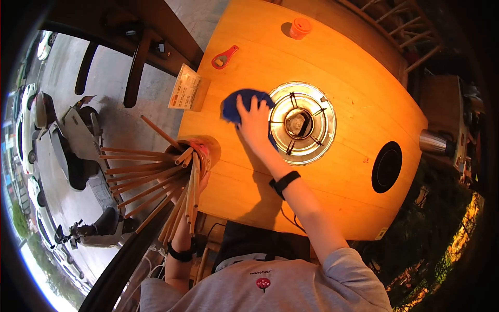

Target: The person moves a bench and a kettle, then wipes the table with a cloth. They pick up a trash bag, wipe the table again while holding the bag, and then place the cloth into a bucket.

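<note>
My right hand [253,124] presses a dark blue cloth [232,107] onto the wooden table [332,192], fingers spread over it, just left of the round metal stove burner [329,132] set in the tabletop. Part of the cloth also shows under the wrist, by the burner's rim. At the table's left edge my left hand [202,183] grips a chopstick holder [210,151] tilted toward me. Many long brown chopsticks [140,171] fan out of it to the left and hide most of that hand's fingers.
A red bottle opener [225,57] and a small sign stand [186,88] lie toward the far left. An orange cup [300,29] stands at the far edge. On the right are a black round disc [387,167] and a metal cylinder [435,143]. Parked scooters [78,151] are outside, left.
</note>
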The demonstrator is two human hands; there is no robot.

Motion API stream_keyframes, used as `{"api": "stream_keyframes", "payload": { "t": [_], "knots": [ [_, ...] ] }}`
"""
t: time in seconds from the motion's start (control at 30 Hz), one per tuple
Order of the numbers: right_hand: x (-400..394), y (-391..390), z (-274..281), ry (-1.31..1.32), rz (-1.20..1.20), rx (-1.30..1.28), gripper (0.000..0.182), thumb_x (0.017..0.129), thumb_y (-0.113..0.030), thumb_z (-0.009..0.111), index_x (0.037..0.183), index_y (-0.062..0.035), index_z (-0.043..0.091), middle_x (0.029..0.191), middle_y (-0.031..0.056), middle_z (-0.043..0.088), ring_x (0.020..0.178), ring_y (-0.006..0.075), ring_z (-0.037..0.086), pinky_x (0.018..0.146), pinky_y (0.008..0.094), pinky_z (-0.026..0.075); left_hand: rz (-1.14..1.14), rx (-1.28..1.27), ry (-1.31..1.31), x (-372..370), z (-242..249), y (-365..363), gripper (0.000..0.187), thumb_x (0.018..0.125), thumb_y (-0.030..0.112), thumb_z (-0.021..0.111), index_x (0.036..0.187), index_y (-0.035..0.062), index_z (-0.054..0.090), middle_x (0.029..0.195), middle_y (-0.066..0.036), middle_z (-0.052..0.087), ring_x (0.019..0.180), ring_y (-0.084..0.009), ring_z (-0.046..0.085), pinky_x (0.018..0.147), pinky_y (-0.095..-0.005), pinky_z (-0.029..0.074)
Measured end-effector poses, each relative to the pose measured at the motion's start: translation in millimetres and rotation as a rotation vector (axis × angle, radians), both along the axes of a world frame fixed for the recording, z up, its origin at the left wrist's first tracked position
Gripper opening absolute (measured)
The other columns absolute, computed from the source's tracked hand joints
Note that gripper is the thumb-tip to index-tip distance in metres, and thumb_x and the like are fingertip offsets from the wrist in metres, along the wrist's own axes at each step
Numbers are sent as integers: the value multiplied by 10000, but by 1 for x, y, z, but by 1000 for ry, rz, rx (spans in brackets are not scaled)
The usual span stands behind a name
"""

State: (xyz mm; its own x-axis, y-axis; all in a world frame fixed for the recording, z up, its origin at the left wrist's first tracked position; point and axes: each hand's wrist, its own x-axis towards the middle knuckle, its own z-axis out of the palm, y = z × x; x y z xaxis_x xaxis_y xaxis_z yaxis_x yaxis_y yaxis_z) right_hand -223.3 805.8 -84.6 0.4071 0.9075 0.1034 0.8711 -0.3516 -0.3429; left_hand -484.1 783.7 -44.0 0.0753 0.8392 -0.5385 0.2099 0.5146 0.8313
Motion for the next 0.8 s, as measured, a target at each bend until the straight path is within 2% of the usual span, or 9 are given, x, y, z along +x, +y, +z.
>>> {"api": "stream_keyframes", "payload": {
  "t": [0.07,0.13,0.17,0.27,0.33,0.4,0.43,0.6,0.8],
  "knots": [
    [-24,-24,-6,31,76,16,795,571,-159,797,1299,-138,478,1072,201,466,978,388,452,846,453,413,-42,39,-44,25,3,10,560,703,49,767,1183,24,480,1133,-102,552,1050,-213,533,848,-350,457],
    [-32,-37,-7,132,151,29,809,547,-117,790,1295,-137,482,1022,183,451,953,377,448,833,445,426,-68,63,-81,42,6,16,557,704,50,767,1182,23,482,1137,-102,551,1054,-211,531,850,-349,456],
    [-28,-38,1,211,179,-5,791,549,-77,783,1282,-130,491,1072,196,456,981,385,453,838,447,433,-78,69,-92,49,8,18,555,705,51,768,1181,22,483,1138,-102,550,1055,-211,530,851,-348,456],
    [2,-24,16,245,-120,157,749,564,-49,765,1264,-157,521,1105,230,467,993,408,459,876,458,429,-79,54,-72,38,13,10,550,708,52,768,1179,21,486,1144,-103,548,1061,-209,528,855,-347,454],
    [24,-2,32,159,-374,196,696,608,-41,755,1257,-136,522,1119,232,469,1030,422,453,893,450,419,-44,31,-22,13,15,-4,547,709,54,769,1177,19,488,1147,-103,547,1064,-207,526,857,-346,452],
    [36,18,8,95,-383,201,676,640,-42,749,1269,-127,515,1123,228,467,1031,418,453,895,463,409,-8,0,40,-13,17,-19,543,711,55,769,1176,18,490,1151,-103,546,1068,-206,524,859,-345,451],
    [35,23,-2,18,-272,113,699,643,-96,769,1286,-122,498,1139,213,455,1031,402,451,893,483,395,6,-13,59,-22,18,-24,542,712,55,769,1175,18,491,1153,-104,545,1069,-206,523,860,-344,451],
    [-24,-8,-5,101,56,63,766,593,-160,807,1293,-168,498,1104,195,458,1001,381,457,850,453,410,-20,58,65,-8,17,-14,533,716,58,770,1172,15,496,1162,-104,542,1078,-202,519,865,-341,448],
    [-55,-97,-7,249,195,27,805,544,-133,817,1287,-210,518,1132,175,447,994,376,458,849,452,431,-152,349,-41,81,15,38,524,721,61,772,1167,11,502,1173,-105,539,1088,-199,514,872,-338,444]
  ]
}}
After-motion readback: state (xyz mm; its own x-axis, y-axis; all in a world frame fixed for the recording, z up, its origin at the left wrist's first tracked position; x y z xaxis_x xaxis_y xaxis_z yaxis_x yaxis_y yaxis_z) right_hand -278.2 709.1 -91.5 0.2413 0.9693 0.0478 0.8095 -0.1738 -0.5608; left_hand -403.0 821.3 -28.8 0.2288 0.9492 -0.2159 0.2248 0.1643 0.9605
